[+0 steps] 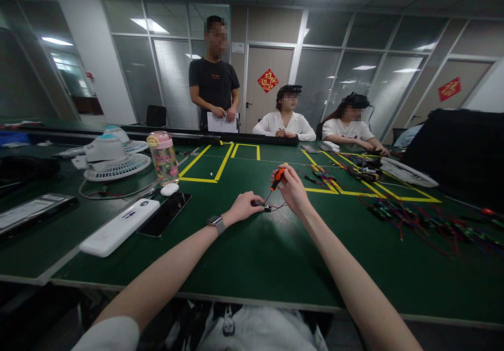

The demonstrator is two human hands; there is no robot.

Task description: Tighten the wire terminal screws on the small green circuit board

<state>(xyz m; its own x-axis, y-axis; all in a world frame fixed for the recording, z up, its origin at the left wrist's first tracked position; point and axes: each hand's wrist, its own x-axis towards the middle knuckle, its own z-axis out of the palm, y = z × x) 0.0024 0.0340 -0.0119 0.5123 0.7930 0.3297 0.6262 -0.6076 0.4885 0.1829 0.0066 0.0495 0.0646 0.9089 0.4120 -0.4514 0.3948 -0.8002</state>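
Observation:
My right hand [292, 187] is closed round the orange and black handle of a screwdriver [277, 178]. Its thin shaft slants down to a small dark terminal block with wires [268, 208] on the green table [244, 256]. From the left, my left hand [246, 207] pinches that small part between thumb and fingers, low over the tabletop. Reddish wires run from the part toward the right, below my right hand. Whether the screwdriver's tip sits in a screw is too small to tell.
On the left lie a black phone [167, 214], a white power bank [120, 227], a pink-lidded bottle [163, 157] and white fans [114, 157]. Bundles of wired parts [425, 220] spread on the right. Yellow tape [199, 180] marks the table. Several people are across it.

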